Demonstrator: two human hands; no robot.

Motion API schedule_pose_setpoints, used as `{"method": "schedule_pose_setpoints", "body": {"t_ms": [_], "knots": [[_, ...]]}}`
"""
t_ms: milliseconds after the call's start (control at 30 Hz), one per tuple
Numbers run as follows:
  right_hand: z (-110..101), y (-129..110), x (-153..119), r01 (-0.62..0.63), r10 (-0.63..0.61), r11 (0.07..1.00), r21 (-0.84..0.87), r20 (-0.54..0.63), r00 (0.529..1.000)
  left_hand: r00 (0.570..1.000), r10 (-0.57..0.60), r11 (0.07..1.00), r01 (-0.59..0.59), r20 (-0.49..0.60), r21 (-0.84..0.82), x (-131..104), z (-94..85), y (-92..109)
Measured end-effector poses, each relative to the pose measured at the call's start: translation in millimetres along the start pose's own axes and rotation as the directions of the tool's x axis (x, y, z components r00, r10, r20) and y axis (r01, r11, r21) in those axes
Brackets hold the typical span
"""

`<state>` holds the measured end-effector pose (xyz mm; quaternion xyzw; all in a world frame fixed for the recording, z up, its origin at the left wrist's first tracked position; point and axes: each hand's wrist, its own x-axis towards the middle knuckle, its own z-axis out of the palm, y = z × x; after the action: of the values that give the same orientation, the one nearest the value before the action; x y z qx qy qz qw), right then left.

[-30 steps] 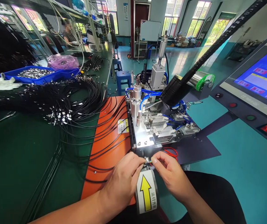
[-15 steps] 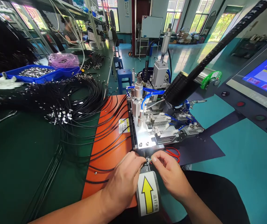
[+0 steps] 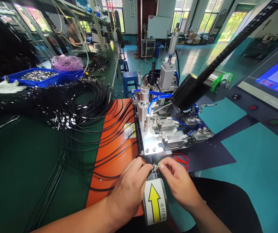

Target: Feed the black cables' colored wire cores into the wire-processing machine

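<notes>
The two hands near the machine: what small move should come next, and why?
Perhaps a slight nudge of the small wired piece by the right hand, the left hand braced: both hands pinch it between them, just beyond the arrow label.

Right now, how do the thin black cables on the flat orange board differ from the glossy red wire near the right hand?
The thin black cables spread in many long arcs, while the glossy red wire bends into a short loop. The cables cross the flat orange board; the wire shows just past the bare right hand. Both are thin and curved.
</notes>
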<state>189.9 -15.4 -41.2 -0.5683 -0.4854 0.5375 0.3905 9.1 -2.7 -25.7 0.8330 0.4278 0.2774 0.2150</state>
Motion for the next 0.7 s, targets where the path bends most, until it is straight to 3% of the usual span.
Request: {"method": "schedule_pose_setpoints", "body": {"t_ms": [367, 700], "knots": [[1.7, 0.0, 0.7, -0.003, 0.003, 1.000, -0.011, -0.012, 1.000, 0.996, 0.092, 0.986, -0.094, 0.018, 0.139, 1.9, -3.7, 2.3], [2.8, 2.4, -1.1, -0.031, 0.031, 1.000, -0.001, -0.019, 0.999, 0.997, 0.065, 0.987, -0.071, 0.050, 0.143, 2.0, -3.4, 2.3]]}}
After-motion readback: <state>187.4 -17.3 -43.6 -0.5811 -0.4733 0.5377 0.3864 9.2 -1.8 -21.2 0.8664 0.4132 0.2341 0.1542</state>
